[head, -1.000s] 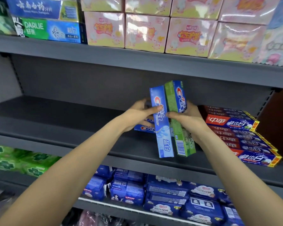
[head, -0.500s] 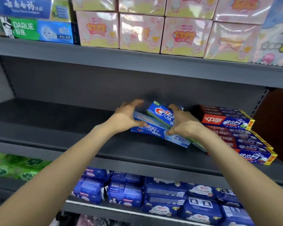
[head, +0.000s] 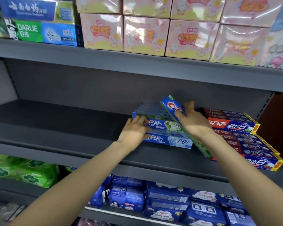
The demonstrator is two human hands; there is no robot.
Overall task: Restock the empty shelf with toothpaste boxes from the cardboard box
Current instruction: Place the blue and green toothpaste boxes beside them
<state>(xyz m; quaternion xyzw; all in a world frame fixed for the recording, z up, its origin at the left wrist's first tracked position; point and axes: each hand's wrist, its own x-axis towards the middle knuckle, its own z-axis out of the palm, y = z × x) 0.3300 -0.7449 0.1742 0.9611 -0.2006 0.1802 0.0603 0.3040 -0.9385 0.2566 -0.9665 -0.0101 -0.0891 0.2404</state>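
The left hand (head: 134,132) rests flat, fingers straight, steadying the Crest stack (head: 162,126) on the shelf (head: 55,128). The right hand (head: 193,121) grips a tilted toothpaste box (head: 171,106) leaning between stack and red boxes (head: 232,126). It should be laid flat, edges squared with the stack.

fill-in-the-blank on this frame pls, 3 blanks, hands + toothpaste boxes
1. The right hand grips a Crest box that sits ____ rather than flat.
2. The left hand rests on the ____ end of the flat Crest stack.
3. The red and blue boxes lie to the ____ of that stack on the shelf.

Missing: tilted; left; right
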